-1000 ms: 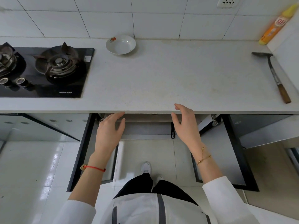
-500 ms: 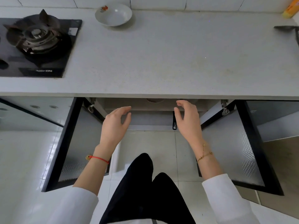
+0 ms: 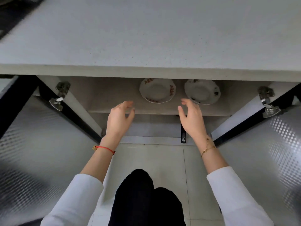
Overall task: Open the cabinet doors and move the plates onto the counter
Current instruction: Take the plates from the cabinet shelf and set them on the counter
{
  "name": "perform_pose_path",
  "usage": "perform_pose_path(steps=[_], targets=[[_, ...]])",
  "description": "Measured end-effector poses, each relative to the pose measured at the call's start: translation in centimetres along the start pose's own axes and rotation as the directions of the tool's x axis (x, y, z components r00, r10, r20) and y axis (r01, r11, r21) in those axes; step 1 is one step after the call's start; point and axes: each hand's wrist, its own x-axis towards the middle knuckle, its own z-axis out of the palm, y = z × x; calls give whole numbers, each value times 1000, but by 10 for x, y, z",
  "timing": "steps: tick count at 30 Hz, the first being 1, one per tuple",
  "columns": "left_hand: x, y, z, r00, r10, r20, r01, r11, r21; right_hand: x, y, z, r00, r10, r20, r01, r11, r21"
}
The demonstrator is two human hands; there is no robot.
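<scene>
The table spans the top of the view; beneath it both cabinet doors, left and right, are swung fully open. On the shelf under the table, a red-patterned plate and, just beside it, a dark-patterned plate are seen lying flat. The left hand and right hand are held empty before the shelf edge, fingers spread. Each plate is best gripped by its rim and drawn clear of the table's underside before lifting.

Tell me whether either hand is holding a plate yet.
No: left hand and right hand are open, short of both plates on the shelf.
</scene>
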Motion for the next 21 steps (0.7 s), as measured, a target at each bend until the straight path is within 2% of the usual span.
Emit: perform_pose_path(steps=[6,13,16,21], targets=[[45,-47,58,994,52,-97,-51,999,10,43,48,56,993,-60,-98,60,998,-2],[95,-70,110,996,5,-90,-12,997,-78,89,86,100,984,-86,-157,86,996,-7],[114,-65,123,998,-33,-62,23,989,-143,109,95,109,991,-55,-119,49,998,-51],[143,-57,137,994,-108,-1,107,990,-88,140,101,118,997,78,-23,-79,995,-63]])
